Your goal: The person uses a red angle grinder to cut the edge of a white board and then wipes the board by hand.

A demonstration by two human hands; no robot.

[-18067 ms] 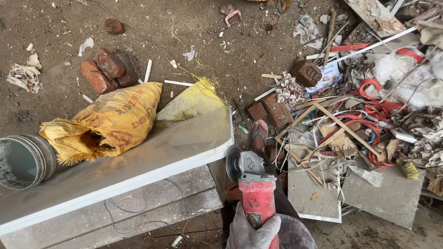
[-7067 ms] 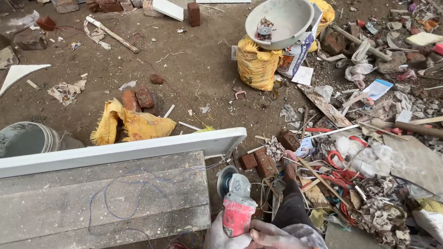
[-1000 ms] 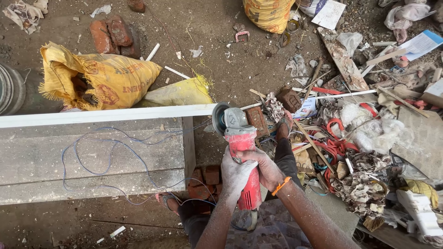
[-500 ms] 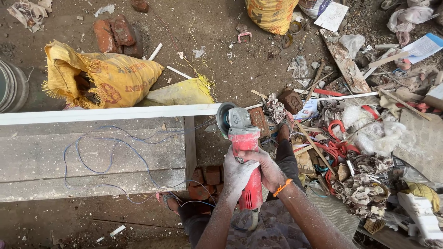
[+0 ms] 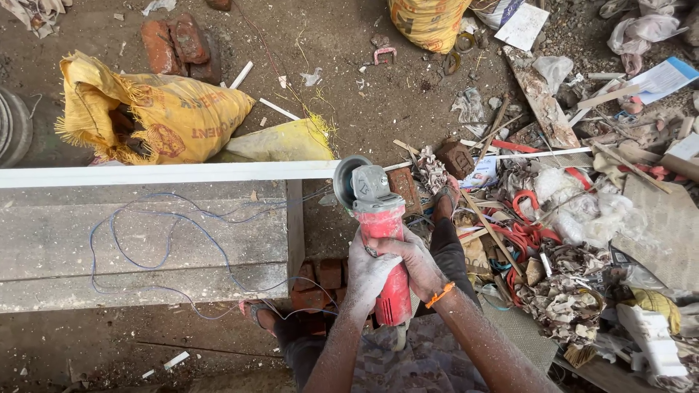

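Dirt floor (image 5: 408,102) fills most of the frame, littered all over. Rubble heap (image 5: 582,240) takes the right half: broken boards, red hose loops, crumpled paper, white scraps. Grey wooden desk (image 5: 145,247) sits at left centre, planks dusty, a thin blue wire (image 5: 182,225) looped loosely across its top. Long white strip (image 5: 167,175) lies along the desk's far edge, running from the left frame edge to just left of centre, its right end touching or just beside the grinder's disc; can't tell which. Yellow woven sack (image 5: 167,116) lies upper left, torn open, a flatter yellow bag (image 5: 280,142) just right of it. Second yellow sack (image 5: 426,18) at top centre, cut off by the frame. Red bricks (image 5: 182,44) at upper left, more bricks (image 5: 320,280) stacked under the desk's right end.

Red angle grinder (image 5: 378,240) at centre, body pointing up-frame, grey head and disc guard at its top end level with the white strip. Left hand (image 5: 368,273) and right hand (image 5: 419,266) both dusty white, fingers wrapped tight around the red body's middle, overlapping each other; the disc end sticks out well above the fingers, the tail end below them. Orange band (image 5: 439,295) on the right wrist.
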